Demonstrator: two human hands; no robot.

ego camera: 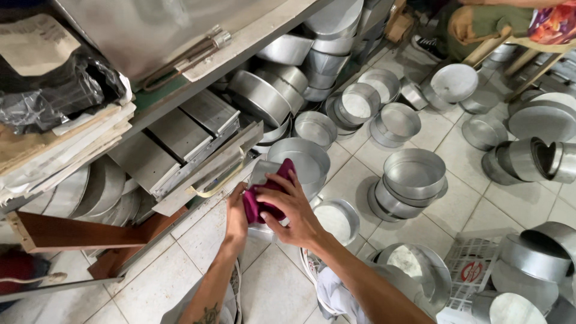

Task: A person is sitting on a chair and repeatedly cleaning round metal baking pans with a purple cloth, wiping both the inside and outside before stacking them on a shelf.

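My right hand (293, 207) presses a maroon cloth (264, 198) against a small rectangular metal tray (262, 171), its fingers spread over the cloth. My left hand (236, 217) grips the same tray from its left side, partly under the cloth. The tray is held just in front of the low shelf, above the tiled floor. A round metal pan (303, 162) sits right behind the cloth.
Rectangular metal trays (180, 141) lie stacked on the lower shelf, with round pans (270, 90) beside them. Several stacks of round metal pans (411, 180) cover the tiled floor to the right. A white plastic crate (474, 264) lies at lower right. Another person sits at top right.
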